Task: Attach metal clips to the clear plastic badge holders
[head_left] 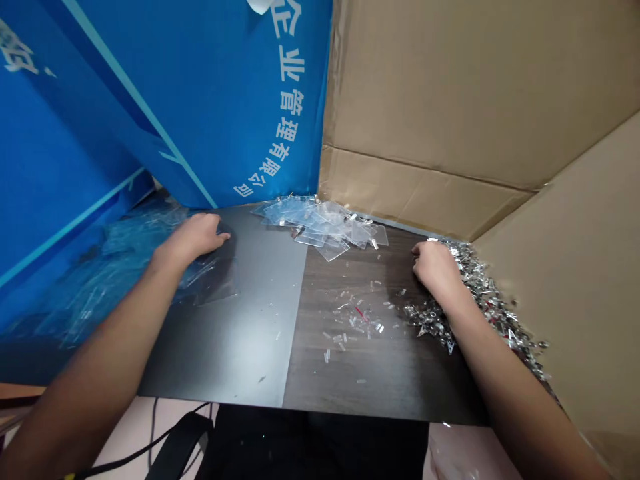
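Note:
My left hand (pixel 197 238) rests palm down on the grey part of the tabletop (pixel 240 347), beside a thin clear plastic sheet (pixel 213 283). Its fingers curl down, and I cannot tell whether they hold anything. My right hand (pixel 436 268) lies at the edge of a heap of small metal clips (pixel 477 290) on the dark wood-grain part of the tabletop (pixel 380 380), its fingertips hidden. A pile of clear plastic badge holders (pixel 325 227) sits at the far edge between my hands. Small clear plastic pieces (pixel 355 323) lie scattered in front of it.
A blue printed banner (pixel 200 100) with white Chinese lettering stands behind the left side, and crumpled clear plastic wrap (pixel 105 280) lies below it. Cardboard sheets (pixel 450 113) wall the back and right. A black strap (pixel 180 443) and cable hang below the near table edge.

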Demonstrator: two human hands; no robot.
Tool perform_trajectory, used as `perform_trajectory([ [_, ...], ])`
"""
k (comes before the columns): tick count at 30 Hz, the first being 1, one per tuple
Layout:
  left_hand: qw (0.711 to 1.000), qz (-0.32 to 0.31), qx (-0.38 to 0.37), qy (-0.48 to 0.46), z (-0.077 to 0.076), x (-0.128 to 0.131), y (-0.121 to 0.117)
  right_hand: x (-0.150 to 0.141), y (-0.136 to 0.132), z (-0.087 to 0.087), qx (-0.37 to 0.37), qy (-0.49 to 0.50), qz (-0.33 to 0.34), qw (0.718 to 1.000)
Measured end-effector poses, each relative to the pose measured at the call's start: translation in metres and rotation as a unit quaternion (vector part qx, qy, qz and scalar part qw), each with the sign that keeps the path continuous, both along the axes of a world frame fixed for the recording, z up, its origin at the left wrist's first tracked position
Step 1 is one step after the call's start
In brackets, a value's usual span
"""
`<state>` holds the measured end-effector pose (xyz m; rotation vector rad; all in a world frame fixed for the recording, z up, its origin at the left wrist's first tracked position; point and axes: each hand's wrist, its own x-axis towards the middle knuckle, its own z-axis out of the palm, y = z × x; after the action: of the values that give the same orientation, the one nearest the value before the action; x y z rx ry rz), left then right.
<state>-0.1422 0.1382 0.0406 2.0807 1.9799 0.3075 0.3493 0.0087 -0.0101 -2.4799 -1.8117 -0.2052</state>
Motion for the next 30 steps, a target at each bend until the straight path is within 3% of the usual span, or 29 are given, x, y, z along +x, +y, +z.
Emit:
perform_trajectory([
  [7, 0.998, 0.012, 0.039, 0.05, 0.018, 0.018, -0.021, -0.005, 0.0, 0.009, 0.033, -0.013, -0.01, 0.999],
  [12, 0.992, 0.016, 0.114, 0.056, 0.037, 0.036, -0.044, -0.02, -0.004, 0.016, 0.11, 0.002, 0.006, 0.994],
  [14, 0.988, 0.022, 0.149, 0.038, 0.042, 0.043, -0.052, -0.027, -0.006, 0.018, 0.146, 0.023, 0.011, 0.989],
  [16, 0.982, 0.009, 0.182, -0.048, 0.043, 0.053, -0.057, -0.033, -0.008, 0.021, 0.173, 0.047, 0.018, 0.984],
  [19, 0.945, -0.037, 0.141, -0.294, 0.033, 0.072, -0.063, -0.046, -0.013, 0.024, 0.21, 0.131, 0.058, 0.967],
  [23, 0.849, -0.083, -0.032, -0.52, 0.004, 0.108, -0.08, -0.077, -0.033, 0.026, 0.166, 0.331, 0.162, 0.915],
  [26, 0.811, -0.084, -0.103, -0.569, -0.019, 0.132, -0.104, -0.107, -0.053, 0.025, 0.041, 0.459, 0.256, 0.85],
  [28, 0.816, -0.082, -0.103, -0.562, -0.03, 0.144, -0.121, -0.122, -0.065, 0.024, -0.026, 0.502, 0.293, 0.813],
  [30, 0.829, -0.099, -0.088, -0.543, -0.036, 0.15, -0.135, -0.132, -0.073, 0.022, -0.027, 0.534, 0.297, 0.791],
])
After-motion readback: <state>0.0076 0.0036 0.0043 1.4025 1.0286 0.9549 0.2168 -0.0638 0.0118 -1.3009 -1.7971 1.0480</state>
